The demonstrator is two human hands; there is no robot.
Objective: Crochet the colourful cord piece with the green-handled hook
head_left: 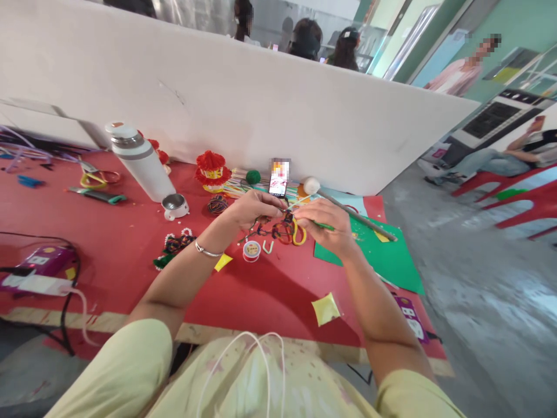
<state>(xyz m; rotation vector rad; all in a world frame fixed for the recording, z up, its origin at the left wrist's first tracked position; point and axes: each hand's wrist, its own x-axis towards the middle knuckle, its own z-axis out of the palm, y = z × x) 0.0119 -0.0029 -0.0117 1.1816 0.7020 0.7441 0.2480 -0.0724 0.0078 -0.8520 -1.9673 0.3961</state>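
Note:
My left hand pinches a strip of dark multicoloured yarn work that hangs below the fingers toward the table. Close beside it, my right hand is closed around a crochet hook with a green handle, its tip meeting the yarn between both hands. Scissors with red and yellow handles lie just under the work. A small round spool and a pale U-shaped piece are on the red table below the hands. Fingers partly hide the stitches.
Behind the hands, a phone leans against the white partition. A white bottle and metal cup stand left. A stick with a white ball crosses green sheet. Red table holds yellow packets. People are beyond.

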